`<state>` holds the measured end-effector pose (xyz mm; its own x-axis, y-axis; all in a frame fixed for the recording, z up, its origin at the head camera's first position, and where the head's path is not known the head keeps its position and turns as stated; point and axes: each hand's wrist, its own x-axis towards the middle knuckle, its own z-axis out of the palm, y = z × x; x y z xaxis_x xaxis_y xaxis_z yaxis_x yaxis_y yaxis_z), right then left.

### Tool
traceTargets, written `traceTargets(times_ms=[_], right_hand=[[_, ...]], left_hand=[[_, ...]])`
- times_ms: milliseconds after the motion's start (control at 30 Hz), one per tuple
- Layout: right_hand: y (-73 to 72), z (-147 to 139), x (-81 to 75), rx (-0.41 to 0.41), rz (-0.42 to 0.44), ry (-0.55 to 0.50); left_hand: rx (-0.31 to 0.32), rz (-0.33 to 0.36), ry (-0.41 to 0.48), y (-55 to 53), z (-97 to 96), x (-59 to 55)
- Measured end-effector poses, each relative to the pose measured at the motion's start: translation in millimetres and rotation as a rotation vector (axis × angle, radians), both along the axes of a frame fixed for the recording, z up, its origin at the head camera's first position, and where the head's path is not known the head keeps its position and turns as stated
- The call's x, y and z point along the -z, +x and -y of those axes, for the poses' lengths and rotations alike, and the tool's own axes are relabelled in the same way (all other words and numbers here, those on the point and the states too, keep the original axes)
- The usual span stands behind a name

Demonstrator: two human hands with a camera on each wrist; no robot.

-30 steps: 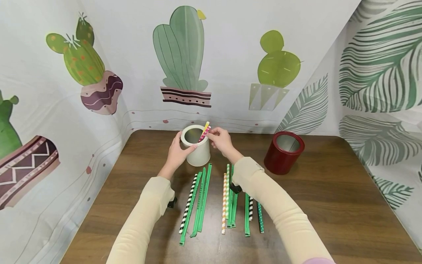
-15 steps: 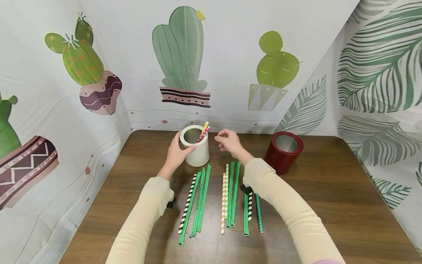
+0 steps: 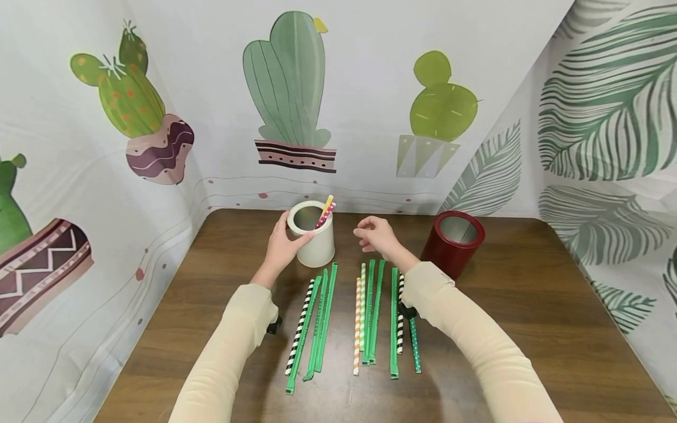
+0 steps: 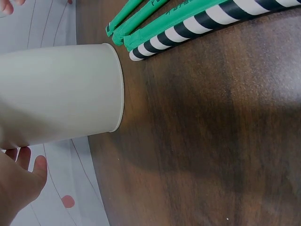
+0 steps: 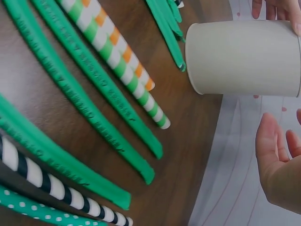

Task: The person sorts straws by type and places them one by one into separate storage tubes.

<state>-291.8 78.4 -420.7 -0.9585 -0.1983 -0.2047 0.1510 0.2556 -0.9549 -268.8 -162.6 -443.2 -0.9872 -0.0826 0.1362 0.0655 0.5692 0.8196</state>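
Makeshift corner, we'd say: brown surface (image 3: 508, 329) against a wrinkled cactus-print sheet (image 3: 365, 88), leaf-print sheet (image 3: 603, 135) on the right, together filling the background. Home, office or lab, we can't tell.

From the near left, the left arm (image 3: 224, 346) is slanting toward the far middle, and the left hand (image 3: 282, 247) is gripping, its thumb (image 3: 304, 239) pointing right and its fingers (image 3: 282, 224) curving at the far left. The right arm (image 3: 471, 338) is slanting in from the near right, its right hand (image 3: 378, 237) hovering apart from the left one, fingers bending loosely and pointing left.
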Motion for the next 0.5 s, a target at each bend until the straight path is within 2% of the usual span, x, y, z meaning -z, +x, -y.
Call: traceTargets(times_ms=[500], right_hand=[[22.4, -25.8, 16.1, -0.049, 0.094, 0.01]], left_hand=[[0.01, 0.009, 0.009, 0.3, 0.4, 0.0]])
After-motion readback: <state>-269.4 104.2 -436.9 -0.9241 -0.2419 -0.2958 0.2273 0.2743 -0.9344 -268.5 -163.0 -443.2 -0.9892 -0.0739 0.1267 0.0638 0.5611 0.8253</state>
